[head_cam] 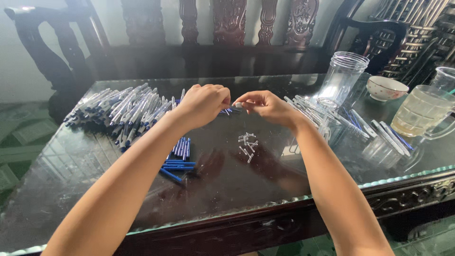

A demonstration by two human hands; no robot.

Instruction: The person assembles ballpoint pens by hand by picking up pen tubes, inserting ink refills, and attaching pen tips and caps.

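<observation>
Above the glass-topped table (85, 180), the left hand (203, 105) curls closed around a blue pen part (226, 110) while the right hand (266, 105) pinches its pale tip, small springs (247, 144) lying just below them.

Both arms bare, stretched fwd from the lower edge, forearms converging toward the centre. Left hand (204, 105): back of hand up, wrist slightly bent, fingers curled in, tips pinched together at its right side. Right hand (266, 105): wrist cocked, thumb & index pinched, other fingers curled loosely under. The two hands are level w/ each other, fingertips nearly meeting, just a small gap btwn them. Both raised off the surface. Left forearm fills more of the view, right one comes in steeper.
</observation>
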